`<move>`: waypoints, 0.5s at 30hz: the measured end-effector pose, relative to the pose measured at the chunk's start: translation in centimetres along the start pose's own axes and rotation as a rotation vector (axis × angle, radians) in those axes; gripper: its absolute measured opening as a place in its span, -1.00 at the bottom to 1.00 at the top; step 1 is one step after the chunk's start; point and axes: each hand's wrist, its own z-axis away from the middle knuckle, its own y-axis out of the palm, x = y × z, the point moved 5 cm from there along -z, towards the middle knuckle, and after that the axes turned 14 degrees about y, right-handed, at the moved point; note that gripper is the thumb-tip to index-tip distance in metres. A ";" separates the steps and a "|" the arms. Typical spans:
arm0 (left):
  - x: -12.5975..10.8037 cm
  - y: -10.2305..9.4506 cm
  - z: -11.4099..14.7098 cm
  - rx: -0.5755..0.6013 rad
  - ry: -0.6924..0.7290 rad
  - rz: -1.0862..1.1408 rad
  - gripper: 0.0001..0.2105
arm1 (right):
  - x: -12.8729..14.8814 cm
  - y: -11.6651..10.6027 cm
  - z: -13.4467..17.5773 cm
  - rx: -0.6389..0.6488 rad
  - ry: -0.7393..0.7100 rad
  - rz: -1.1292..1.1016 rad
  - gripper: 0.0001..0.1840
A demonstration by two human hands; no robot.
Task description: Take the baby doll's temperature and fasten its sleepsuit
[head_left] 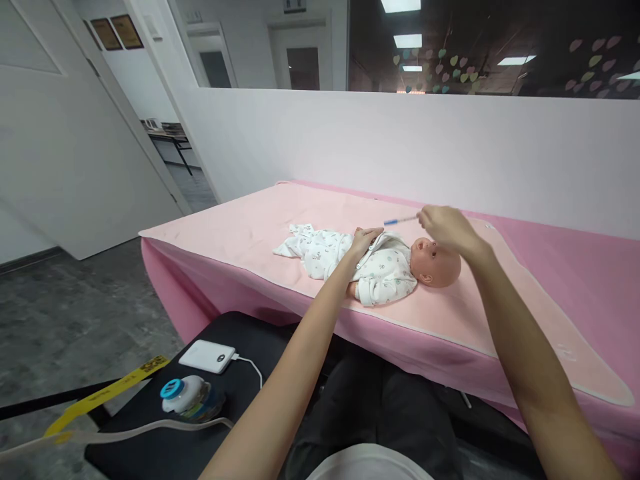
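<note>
A baby doll (pixel 435 263) lies on its back, its head towards the right, in a white patterned baby outfit (pixel 387 267). The front of the outfit is partly undone. My left hand (pixel 367 239) rests over the doll's middle, its fingers closed at the loosened edge of the cloth; the fingertips are partly hidden. Above the doll's face, my right hand (pixel 443 223) pinches a thin thermometer (pixel 400 221) by one end. The thermometer's blue end points left, above the outfit and apart from it.
A pale pink mat (pixel 230 233) covers the table over a darker pink cloth (pixel 590 260). On a black seat (pixel 250 333) at lower left are a white power bank (pixel 206 355) with a cable and a blue-capped bottle (pixel 187 397). A white wall (pixel 400 147) stands behind.
</note>
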 end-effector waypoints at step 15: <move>-0.1 0.0 -0.1 0.032 0.031 -0.006 -0.74 | 4.3 -6.3 4.4 -0.035 -0.293 -0.480 -0.74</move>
